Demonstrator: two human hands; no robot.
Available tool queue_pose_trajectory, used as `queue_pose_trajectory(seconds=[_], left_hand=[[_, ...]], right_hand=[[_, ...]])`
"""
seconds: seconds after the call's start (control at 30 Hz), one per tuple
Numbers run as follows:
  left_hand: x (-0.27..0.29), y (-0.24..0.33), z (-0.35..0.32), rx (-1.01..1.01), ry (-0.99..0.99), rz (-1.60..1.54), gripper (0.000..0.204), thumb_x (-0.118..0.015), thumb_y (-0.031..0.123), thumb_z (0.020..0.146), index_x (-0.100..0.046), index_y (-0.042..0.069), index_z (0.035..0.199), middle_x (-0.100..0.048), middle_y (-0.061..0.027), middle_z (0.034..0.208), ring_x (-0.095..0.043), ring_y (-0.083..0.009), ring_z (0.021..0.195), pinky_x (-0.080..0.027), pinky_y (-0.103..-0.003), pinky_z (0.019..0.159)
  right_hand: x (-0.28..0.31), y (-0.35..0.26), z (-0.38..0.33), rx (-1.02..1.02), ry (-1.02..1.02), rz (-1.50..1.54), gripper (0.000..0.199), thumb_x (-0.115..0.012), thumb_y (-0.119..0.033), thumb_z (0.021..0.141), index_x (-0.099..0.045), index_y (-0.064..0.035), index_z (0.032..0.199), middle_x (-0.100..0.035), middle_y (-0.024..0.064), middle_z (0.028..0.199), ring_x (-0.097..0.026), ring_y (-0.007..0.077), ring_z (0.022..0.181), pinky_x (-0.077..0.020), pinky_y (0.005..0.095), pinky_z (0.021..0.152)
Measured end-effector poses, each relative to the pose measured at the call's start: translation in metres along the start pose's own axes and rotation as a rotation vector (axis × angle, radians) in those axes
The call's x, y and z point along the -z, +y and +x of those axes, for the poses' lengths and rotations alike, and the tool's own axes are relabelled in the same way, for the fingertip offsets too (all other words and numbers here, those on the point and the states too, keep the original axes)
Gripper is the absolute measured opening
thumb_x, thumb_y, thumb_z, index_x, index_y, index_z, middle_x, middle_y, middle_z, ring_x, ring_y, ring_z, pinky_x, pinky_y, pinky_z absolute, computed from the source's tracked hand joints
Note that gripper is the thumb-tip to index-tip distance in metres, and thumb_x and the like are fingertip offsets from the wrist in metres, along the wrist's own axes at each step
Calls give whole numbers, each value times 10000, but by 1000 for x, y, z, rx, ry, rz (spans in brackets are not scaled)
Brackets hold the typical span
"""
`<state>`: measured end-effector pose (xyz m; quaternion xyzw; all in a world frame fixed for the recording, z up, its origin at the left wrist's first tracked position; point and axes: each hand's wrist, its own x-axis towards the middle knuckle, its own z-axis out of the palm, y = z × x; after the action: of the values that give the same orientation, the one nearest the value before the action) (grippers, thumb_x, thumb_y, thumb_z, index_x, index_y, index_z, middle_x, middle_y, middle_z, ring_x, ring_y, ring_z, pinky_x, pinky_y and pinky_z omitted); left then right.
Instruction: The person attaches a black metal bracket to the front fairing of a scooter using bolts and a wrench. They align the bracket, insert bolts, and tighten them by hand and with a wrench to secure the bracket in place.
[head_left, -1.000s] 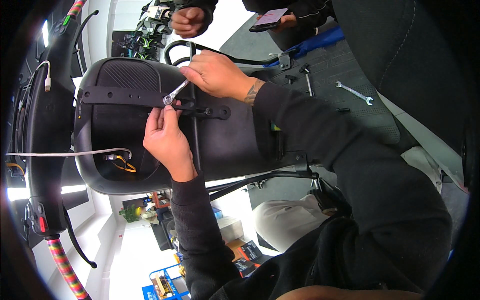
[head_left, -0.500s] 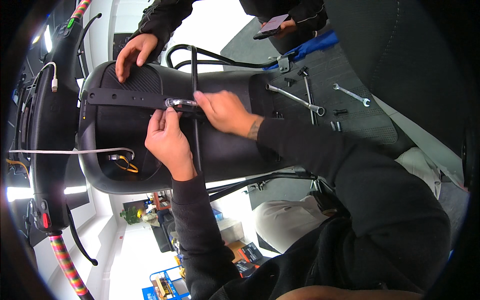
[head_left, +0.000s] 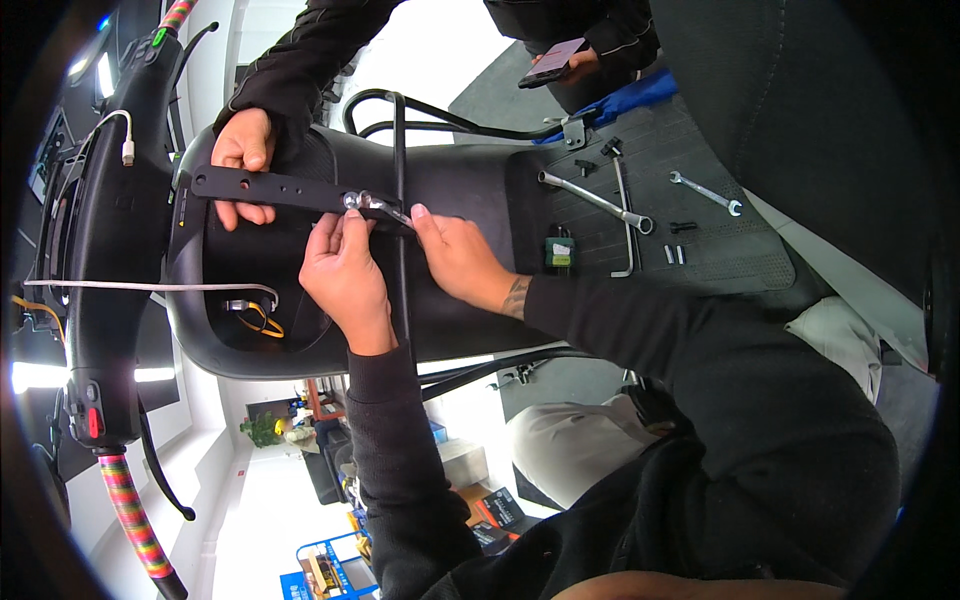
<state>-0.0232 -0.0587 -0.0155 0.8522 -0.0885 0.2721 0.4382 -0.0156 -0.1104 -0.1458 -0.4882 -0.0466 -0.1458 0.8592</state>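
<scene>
A perforated flat black bar (head_left: 282, 190) lies across a black scooter body, meeting a black tube (head_left: 401, 170). My right hand (head_left: 465, 262) grips a shiny wrench (head_left: 396, 213) by its end; the wrench's ring head sits around a bolt (head_left: 352, 200) on the bar. Just below that head, my left hand (head_left: 345, 280) has its fingers pinched together at the bar's edge. What sits between those fingertips is hidden. Another person's hand (head_left: 245, 150) is at the bar's far-left end, fingers passing beneath it.
On the dark footboard (head_left: 720, 250) lie a long ring wrench (head_left: 597, 202), an open-end wrench (head_left: 706, 194), a hex key (head_left: 623, 215), several bolts and a small green box (head_left: 560, 252). A handlebar (head_left: 112, 260) runs down the left. A white cable (head_left: 150, 287) spans to the body. Someone holds a phone (head_left: 555, 63).
The other person's hand has moved down onto the bar's end. My wrench has swung, its held end now lower, with my right hand shifted slightly right and down. The green box came into view.
</scene>
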Motion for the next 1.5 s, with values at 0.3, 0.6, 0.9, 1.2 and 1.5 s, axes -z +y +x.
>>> queue_pose_trajectory(seconds=[0.3, 0.6, 0.9, 1.2, 1.5], left_hand=[[2, -3, -1, -23, -22, 3, 261, -690, 8, 1051, -674, -165, 1246, -776, -173, 1116, -778, -219, 1006, -649, -344, 933], [3, -5, -1, -46, -34, -16, 256, -681, 1, 1055, -672, -167, 1248, -779, -172, 1100, -780, -218, 1006, -647, -346, 942], [3, -4, -1, -36, -30, -1, 257, -676, 6, 1055, -674, -173, 1240, -786, -175, 1097, -768, -190, 1002, -626, -327, 944], [3, -6, -1, -52, -29, 8, 258, -678, 6, 1059, -664, -179, 1238, -782, -189, 1111, -782, -222, 1016, -646, -345, 942], [1, -4, -1, -58, -9, 26, 236, -679, 0, 1052, -678, -174, 1212, -786, -165, 1070, -762, -178, 982, -621, -315, 935]], right_hand=[[25, 8, 65, 467, -42, -261, 474, -495, -387, 1133, -713, -60, 867, -724, 196, 822, -694, 459, 799, -535, 563, 708], [45, -1, 98, 534, -124, -334, 452, -506, -381, 1113, -758, -75, 895, -747, 168, 868, -703, 422, 851, -546, 519, 747], [45, 1, 102, 463, -106, -385, 455, -514, -381, 1102, -766, -66, 891, -741, 184, 838, -702, 442, 817, -546, 528, 737], [45, -2, 127, 763, 10, -487, 364, -577, -320, 1078, -755, -62, 893, -732, 131, 879, -709, 379, 860, -562, 503, 754], [43, 6, 119, 655, -164, -631, 572, -446, -411, 1138, -752, -62, 803, -749, 201, 808, -714, 454, 747, -555, 563, 681]])
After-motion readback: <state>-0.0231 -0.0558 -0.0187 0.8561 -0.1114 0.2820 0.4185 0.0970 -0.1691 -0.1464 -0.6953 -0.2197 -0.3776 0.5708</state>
